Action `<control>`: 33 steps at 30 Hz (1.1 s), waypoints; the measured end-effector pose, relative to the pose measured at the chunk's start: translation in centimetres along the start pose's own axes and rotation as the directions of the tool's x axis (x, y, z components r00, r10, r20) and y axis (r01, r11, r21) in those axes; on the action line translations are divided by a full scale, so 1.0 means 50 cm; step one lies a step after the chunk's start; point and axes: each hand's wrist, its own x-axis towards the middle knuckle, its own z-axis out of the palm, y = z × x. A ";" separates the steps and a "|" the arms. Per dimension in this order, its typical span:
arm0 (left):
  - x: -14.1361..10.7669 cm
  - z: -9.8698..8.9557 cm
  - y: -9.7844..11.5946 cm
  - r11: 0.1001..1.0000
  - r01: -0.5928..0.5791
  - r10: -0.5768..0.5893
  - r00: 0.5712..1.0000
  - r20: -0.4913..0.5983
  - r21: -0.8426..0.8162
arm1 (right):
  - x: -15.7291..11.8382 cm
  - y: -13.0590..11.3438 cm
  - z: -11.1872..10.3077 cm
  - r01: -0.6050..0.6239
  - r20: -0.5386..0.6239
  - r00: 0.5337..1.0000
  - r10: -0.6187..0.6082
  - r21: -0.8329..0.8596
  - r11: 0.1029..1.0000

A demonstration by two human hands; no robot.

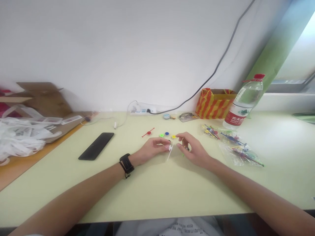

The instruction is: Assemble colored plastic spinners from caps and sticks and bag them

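My left hand (155,149), with a black watch on its wrist, pinches a small white piece (170,147) between thumb and fingertips. A thin white stick (170,153) slants down from that piece. Just to the right is my right hand (193,149), its fingers curled; a small dark and green item shows partly under them, and whether they grip it is unclear. Beyond the hands lie a green disc (161,135), a blue disc (167,133) and a yellow disc (173,136). A red piece with a thin rod (149,133) rests further left.
A black phone (96,146) lies at left, near white straps (22,134) and a cardboard box (44,98). Bagged colourful parts (242,152), a water bottle (242,105) and a striped bag (214,105) stand or lie at right. A power strip (142,112) sits by the wall.
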 end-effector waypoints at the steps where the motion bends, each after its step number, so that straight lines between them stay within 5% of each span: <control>1: 0.001 -0.001 -0.001 1.000 0.003 -0.003 1.000 -0.004 -0.016 | -0.001 -0.001 -0.001 0.007 0.011 1.000 -0.007 0.002 1.000; 9: 0.001 -0.001 0.003 0.996 -0.006 0.006 1.000 0.000 -0.089 | -0.008 -0.006 0.002 0.022 0.096 0.995 -0.021 -0.007 1.000; 14: 0.004 0.000 -0.001 0.996 -0.018 0.013 0.998 -0.056 -0.093 | 0.005 -0.005 -0.014 -0.220 0.223 0.954 0.201 0.064 0.973; 20: 0.005 -0.009 0.008 0.991 -0.047 0.032 0.992 -0.121 -0.122 | 0.011 -0.006 -0.012 -0.089 0.192 0.978 0.086 0.003 0.996; 33: 0.029 -0.157 0.051 0.923 -0.280 0.134 0.877 -0.461 -0.265 | 0.004 0.005 -0.015 0.005 0.253 0.966 0.056 -0.235 0.972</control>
